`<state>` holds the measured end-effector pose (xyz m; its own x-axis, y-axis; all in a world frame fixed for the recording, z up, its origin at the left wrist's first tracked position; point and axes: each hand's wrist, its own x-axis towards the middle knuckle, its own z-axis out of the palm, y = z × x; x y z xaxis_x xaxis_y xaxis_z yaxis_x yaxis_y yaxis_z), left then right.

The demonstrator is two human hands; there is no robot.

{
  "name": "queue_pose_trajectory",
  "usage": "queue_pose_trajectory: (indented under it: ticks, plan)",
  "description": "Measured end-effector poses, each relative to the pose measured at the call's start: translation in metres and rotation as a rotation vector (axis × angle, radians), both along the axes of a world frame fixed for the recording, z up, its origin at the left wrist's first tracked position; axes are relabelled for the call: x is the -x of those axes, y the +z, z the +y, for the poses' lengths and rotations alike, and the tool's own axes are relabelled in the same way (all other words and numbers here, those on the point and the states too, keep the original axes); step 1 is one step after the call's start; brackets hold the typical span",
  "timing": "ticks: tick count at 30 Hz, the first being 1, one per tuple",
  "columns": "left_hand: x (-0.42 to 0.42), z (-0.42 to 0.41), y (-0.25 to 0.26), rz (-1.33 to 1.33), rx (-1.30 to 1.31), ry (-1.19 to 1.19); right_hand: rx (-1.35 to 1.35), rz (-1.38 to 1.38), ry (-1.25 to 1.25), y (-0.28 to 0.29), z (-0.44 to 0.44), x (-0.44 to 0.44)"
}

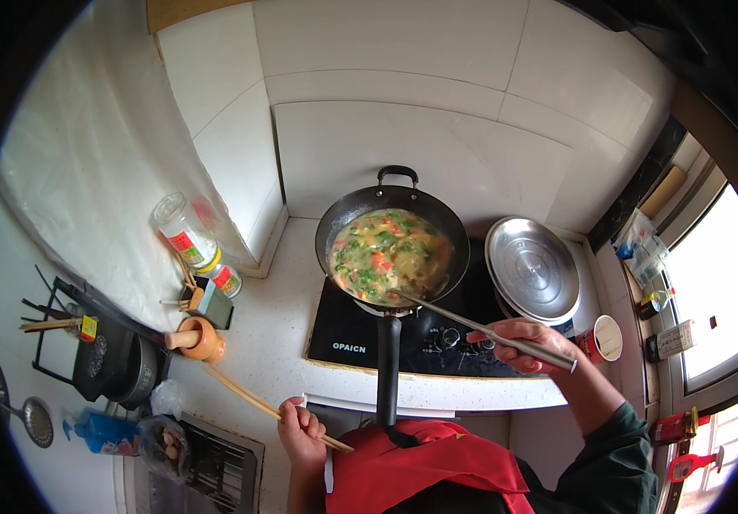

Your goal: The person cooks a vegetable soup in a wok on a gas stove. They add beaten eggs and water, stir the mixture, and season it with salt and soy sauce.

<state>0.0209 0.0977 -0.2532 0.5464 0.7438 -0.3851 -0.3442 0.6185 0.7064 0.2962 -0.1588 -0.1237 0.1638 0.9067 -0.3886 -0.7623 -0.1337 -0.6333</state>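
A black wok [452, 225] sits on the cooktop [356, 344], its long handle [389, 366] pointing towards me. Inside it is a soup [378, 250] with green leaves, red pieces that look like tomato, and pale yellow strands. My right hand [526, 344] grips a metal utensil handle [459, 317] whose far end dips into the soup near the wok's front rim; its head is hidden there. Left of the wok handle, my left hand [303, 429] holds a pair of wooden chopsticks [243, 392] above the counter's front, tips pointing away to the left. They touch nothing visible.
A metal lid [533, 266] covers the right burner area, beside a paper tub [602, 339]. Left stand seasoning jars [182, 234], a wooden mortar [205, 340] with its pestle [184, 339], and a blue pump bottle [102, 434]. A plastic bag [164, 446] holds scraps near a sink rack [224, 459].
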Motion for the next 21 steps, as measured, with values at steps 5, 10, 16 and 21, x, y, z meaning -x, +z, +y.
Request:
queue_pose_trajectory:
  ticks: [5, 10, 16, 21]
  plan:
    - [0.012, 0.013, -0.024, -0.151, 0.266, 0.006, 0.007, -0.022, -0.079, -0.02, 0.011, 0.024]
    - [0.018, 0.014, -0.035, -0.199, 0.403, -0.007, 0.11, -0.293, -0.117, -0.017, 0.014, 0.034]
    - [0.017, 0.017, -0.036, -0.289, 0.473, -0.035, 0.216, -0.526, -0.186, -0.006, 0.011, 0.035]
    - [0.013, 0.027, -0.031, -0.281, 0.486, -0.044, 0.355, -0.833, -0.202, -0.006, 0.015, 0.032]
